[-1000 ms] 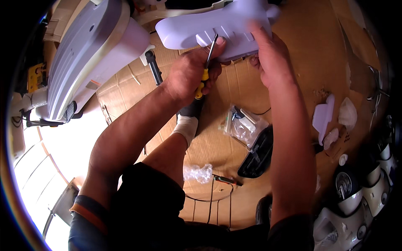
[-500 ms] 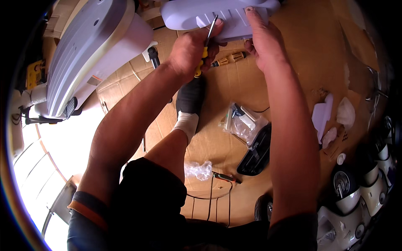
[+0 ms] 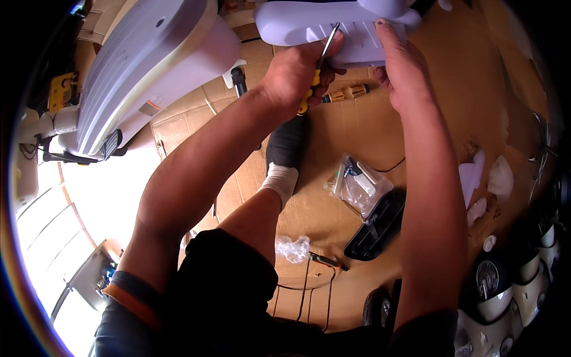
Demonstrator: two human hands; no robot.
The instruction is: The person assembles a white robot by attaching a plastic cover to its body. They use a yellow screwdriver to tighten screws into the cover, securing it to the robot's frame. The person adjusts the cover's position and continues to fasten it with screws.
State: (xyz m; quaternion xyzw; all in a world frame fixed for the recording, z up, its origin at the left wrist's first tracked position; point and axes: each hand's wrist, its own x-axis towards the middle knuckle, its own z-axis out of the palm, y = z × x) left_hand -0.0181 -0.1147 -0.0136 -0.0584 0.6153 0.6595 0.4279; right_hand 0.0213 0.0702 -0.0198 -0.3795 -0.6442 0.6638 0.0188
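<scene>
My left hand [image 3: 288, 77] is closed around a screwdriver [image 3: 313, 89] with a yellow-and-black handle, its metal shaft pointing up and away. The left thumb also presses the near edge of a pale lavender plastic part [image 3: 297, 22] with raised ribs and rounded ends. On that part's right side, my right hand [image 3: 407, 74] grips it, thumb on top and fingers under the edge. The part is held up near the top of the view, and its far edge is cut off. Below it, on the cardboard, lies a tool with an amber handle [image 3: 346, 93].
A large lavender-and-white shell [image 3: 160, 77] stands at left. On the cardboard [image 3: 333, 140] lie a clear bag of parts [image 3: 360, 184], a black plastic tray [image 3: 376, 229], crumpled film [image 3: 292, 249] and a tool with a dark handle [image 3: 326, 260]. White wheeled units [image 3: 496, 303] stand at lower right.
The whole view has shifted, so the scene sits further right. Both hands keep their hold on the plastic part, and the screwdriver stays in my left hand.
</scene>
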